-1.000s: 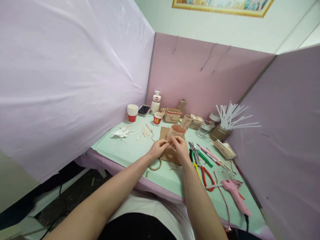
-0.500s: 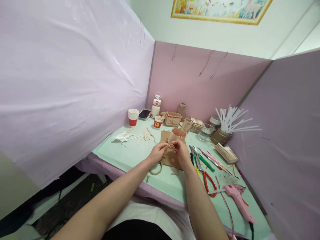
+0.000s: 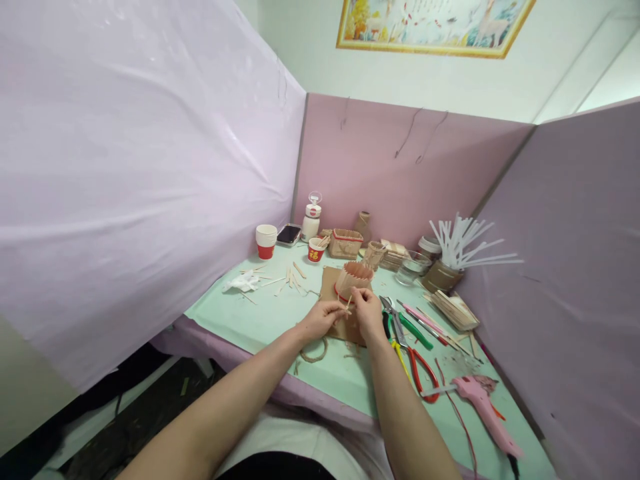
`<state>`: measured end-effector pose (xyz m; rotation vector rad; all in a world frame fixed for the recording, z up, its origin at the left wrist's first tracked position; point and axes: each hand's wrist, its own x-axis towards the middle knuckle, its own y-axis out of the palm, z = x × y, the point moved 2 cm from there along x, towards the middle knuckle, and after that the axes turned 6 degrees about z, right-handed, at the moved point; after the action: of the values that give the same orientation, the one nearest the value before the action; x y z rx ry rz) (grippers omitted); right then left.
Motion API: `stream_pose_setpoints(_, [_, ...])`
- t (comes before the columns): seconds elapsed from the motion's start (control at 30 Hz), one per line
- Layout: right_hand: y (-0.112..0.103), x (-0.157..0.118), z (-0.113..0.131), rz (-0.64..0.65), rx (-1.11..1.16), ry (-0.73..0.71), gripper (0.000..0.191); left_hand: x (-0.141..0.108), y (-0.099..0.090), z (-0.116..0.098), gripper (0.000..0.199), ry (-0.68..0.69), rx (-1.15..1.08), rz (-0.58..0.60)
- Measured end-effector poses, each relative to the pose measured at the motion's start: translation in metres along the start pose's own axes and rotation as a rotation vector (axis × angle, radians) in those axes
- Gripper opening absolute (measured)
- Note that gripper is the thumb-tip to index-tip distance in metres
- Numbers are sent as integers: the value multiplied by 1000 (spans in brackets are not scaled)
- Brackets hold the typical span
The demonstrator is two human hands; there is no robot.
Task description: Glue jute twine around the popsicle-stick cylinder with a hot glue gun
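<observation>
Thin tan twine [image 3: 349,305] is pinched between my two hands, just in front of a round wooden-stick basket [image 3: 355,279] with a red band at its base. My left hand [image 3: 325,318] closes on the twine from the left. The fingers of my right hand [image 3: 367,312] are closed on its other side. Below them lies a brown cardboard piece [image 3: 329,287], partly hidden by the hands and basket. A loop of twine [image 3: 315,351] rests on the table by my left wrist.
Pliers [image 3: 423,373] and a pink glue gun [image 3: 483,407] lie on the right. A glass of water [image 3: 411,268], a small basket [image 3: 346,245] and a white bottle [image 3: 311,223] stand at the back. Wooden sticks [image 3: 295,277] and tissue [image 3: 243,281] are on the left.
Both hands have moved slightly down, toward me, and the twine between them has changed shape. More of the stick basket and its red band shows. The camera view has shifted slightly.
</observation>
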<state>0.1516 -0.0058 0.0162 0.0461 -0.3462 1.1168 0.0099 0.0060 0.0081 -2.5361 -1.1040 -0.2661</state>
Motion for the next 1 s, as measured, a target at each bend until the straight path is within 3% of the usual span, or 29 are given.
stream_pose_setpoints(0.1, [1, 1, -1, 11, -30, 2, 30, 0, 0, -2, 26, 2, 6, -1])
stream_pose_setpoints(0.2, [3, -2, 4, 4, -55, -19, 25, 1, -3, 0, 28, -28, 2, -85])
stream_pose_setpoints(0.37, [8, -13, 28, 45, -167, -292, 15, 5, -12, 8, 33, -93, -6, -316])
stream_pose_setpoints(0.5, [13, -21, 39, 161, -249, -425, 16, 5, -15, 8, 33, -97, 56, -365])
stream_pose_setpoints(0.77, [16, -18, 28, 240, -239, -437, 22, 5, -14, 8, 26, -71, 128, -373])
stream_pose_setpoints(1.0, [18, -18, 26, 294, -269, -363, 26, 3, -13, 8, 25, -44, 259, -379])
